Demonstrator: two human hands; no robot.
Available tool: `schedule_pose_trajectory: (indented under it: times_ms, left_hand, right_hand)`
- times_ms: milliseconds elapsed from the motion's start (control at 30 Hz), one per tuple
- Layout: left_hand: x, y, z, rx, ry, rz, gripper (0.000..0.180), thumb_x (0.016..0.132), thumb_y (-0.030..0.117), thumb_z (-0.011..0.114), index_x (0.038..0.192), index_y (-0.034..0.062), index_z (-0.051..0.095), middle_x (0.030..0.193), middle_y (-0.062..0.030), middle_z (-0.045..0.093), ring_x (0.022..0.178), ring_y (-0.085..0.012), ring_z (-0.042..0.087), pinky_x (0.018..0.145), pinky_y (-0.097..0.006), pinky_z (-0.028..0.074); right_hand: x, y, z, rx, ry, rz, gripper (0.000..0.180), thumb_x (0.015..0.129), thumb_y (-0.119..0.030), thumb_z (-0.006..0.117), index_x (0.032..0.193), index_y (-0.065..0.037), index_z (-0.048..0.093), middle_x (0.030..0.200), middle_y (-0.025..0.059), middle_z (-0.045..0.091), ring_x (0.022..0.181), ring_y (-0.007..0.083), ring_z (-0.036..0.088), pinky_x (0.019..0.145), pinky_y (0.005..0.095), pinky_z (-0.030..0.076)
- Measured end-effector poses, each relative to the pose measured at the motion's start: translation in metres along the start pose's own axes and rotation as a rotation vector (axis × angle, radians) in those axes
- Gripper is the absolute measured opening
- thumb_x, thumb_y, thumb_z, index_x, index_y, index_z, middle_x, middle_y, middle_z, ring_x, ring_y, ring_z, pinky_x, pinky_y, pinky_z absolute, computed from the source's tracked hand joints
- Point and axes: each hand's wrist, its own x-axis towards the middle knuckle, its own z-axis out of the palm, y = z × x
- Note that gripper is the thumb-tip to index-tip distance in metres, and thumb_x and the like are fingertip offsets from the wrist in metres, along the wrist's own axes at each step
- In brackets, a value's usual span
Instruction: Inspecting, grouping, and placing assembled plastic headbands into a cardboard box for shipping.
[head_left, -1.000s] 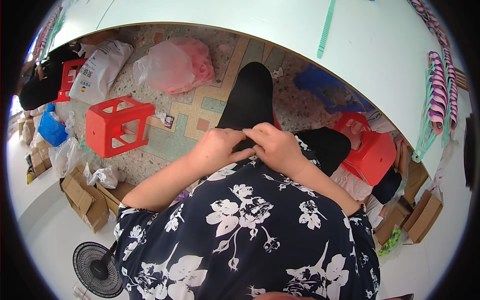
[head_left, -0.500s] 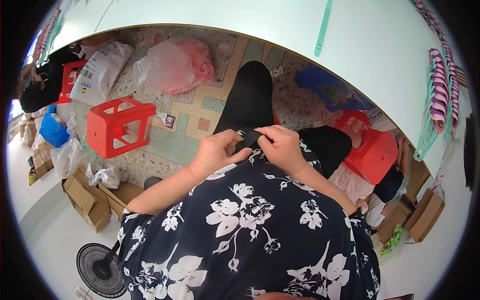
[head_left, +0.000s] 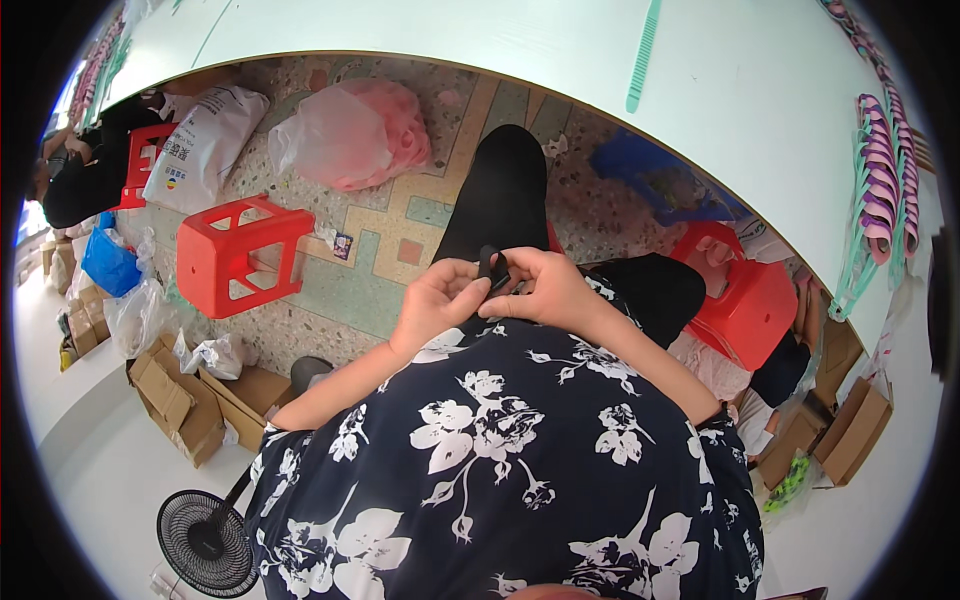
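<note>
A small black strap (head_left: 494, 268), bent into a loop, is pinched between my two hands above my lap. My left hand (head_left: 440, 298) grips its left side, with thumb and forefinger pressed on it. From the right, my right hand (head_left: 545, 285) holds the other side, its fingers curled and thumb pointing left. The hands nearly touch. Parts of the strap are hidden behind the fingers, so I cannot tell its full length.
Ahead curves a pale table (head_left: 400, 25) bearing a green ribbed strip (head_left: 645, 55) and a stack of purple straps (head_left: 878, 180). Red stools (head_left: 240, 255) stand on both sides. A pink-filled plastic bag (head_left: 360, 130), cardboard boxes (head_left: 185, 405) and a black fan (head_left: 207, 543) surround me.
The black strap, flatter and slanted before, now stands up as a bent loop. My right hand has turned and shifted slightly, its thumb now lower, and both hands remain on the strap.
</note>
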Motion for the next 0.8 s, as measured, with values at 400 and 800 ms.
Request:
schedule_pose_trajectory:
  times_ms: [400,800]
  left_hand:
    - [0.005,0.027,-0.015,0.590,-0.090,0.280,0.028,0.077,0.018,0.080,0.095,-0.0005,0.068,0.060,-0.0039,0.060,0.054,-0.0089,0.055,0.052,-0.027,0.046]
    - [0.002,0.014,-0.005,0.466,0.073,0.303,0.023,0.082,0.019,0.077,0.096,0.0032,0.067,0.070,-0.0021,0.067,0.058,-0.0061,0.059,0.056,-0.023,0.049]
  right_hand:
    - [-0.006,0.001,0.002,-0.075,0.199,-0.231,0.041,0.080,-0.007,0.072,0.121,-0.009,0.066,0.085,0.0002,0.062,0.062,0.0055,0.055,0.055,0.0214,0.044]
    - [-0.004,-0.004,-0.005,0.025,0.007,-0.065,0.050,0.076,-0.017,0.080,0.120,-0.001,0.062,0.097,0.0082,0.069,0.087,0.0139,0.067,0.074,0.0265,0.053]
